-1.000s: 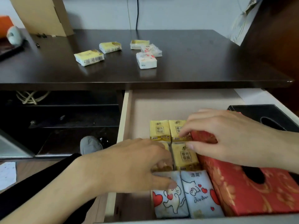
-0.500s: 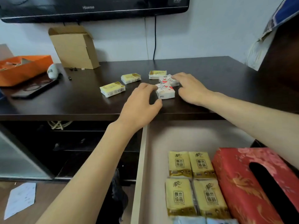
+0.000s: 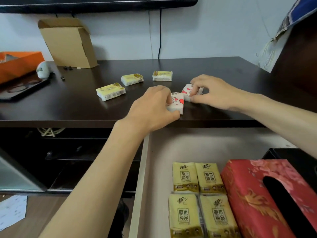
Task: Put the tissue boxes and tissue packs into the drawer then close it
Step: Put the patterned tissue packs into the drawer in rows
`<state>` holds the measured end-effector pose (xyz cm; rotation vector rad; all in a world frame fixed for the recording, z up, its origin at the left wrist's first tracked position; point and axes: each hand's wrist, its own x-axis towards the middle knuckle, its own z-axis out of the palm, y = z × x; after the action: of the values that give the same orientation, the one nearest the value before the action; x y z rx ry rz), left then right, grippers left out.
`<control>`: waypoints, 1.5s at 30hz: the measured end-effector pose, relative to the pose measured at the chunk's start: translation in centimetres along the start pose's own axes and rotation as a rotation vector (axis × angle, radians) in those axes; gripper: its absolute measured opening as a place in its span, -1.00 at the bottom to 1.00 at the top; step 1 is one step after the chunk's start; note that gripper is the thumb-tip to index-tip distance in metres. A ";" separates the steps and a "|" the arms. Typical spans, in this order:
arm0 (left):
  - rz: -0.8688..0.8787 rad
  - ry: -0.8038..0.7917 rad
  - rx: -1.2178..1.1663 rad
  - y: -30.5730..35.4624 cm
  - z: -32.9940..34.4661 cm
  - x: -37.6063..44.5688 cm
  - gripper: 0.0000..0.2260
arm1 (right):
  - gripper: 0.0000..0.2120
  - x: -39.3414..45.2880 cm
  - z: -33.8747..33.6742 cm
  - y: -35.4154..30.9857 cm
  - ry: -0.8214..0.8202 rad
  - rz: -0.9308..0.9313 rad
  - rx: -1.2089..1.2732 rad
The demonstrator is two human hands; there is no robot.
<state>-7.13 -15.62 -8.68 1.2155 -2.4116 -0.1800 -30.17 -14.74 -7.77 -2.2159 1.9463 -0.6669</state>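
On the dark tabletop my left hand grips a white tissue pack with red hearts near the front edge. Just right of it my right hand pinches a second heart-print pack. Three yellow packs lie farther back: one, another and a third. Below, the open drawer holds several yellow packs, a red tissue box and a black tissue box at its right.
A cardboard box stands at the back left of the table, beside an orange box, a dark tray and a small grey object. A TV hangs above, with a black cable down the wall. Paper lies on the floor.
Both hands left the drawer, rose to the tabletop and closed on the two heart-print packs. The view tilted up from the drawer to the table.
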 end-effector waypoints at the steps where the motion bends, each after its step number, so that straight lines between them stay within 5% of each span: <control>1: -0.026 -0.042 -0.018 0.0 -0.4 0.0 -0.74 | -0.76 0.1 -0.2 -0.1 -0.024 0.043 0.075; 11: 0.031 -0.062 0.015 -0.3 -1.1 -1.1 -0.68 | -0.81 -0.9 -1.1 0.5 -0.061 0.125 0.062; 16: 0.008 -0.036 -0.117 -0.2 -0.4 -1.4 -0.50 | -0.38 -1.8 -1.5 0.5 -0.123 0.159 0.140; 24: -0.032 -0.065 -0.343 0.8 -1.4 -2.4 -0.67 | -0.55 -5.2 -2.5 -0.5 -0.066 0.143 0.330; 28: 0.013 -0.114 -0.489 1.2 -3.3 -4.6 -0.72 | -0.47 -9.6 -3.1 -2.2 -0.089 0.113 0.416; 32: 0.054 -0.239 -0.472 0.6 -3.4 -8.8 -0.68 | -0.45 -14.2 -3.3 -3.9 -0.157 0.035 0.451; 36: 0.056 -0.382 -0.473 0.7 -2.2 -12.8 -0.61 | -0.45 -17.5 -3.0 -4.8 -0.238 -0.028 0.217; 45: 0.264 -0.505 -0.083 3.1 1.4 -15.3 -0.58 | -0.53 -19.6 -1.6 -4.8 -0.280 -0.060 0.051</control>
<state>-2.07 -1.75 -13.90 0.8780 -2.9298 -0.5562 -27.94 5.34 -9.44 -2.2067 1.7145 -0.3816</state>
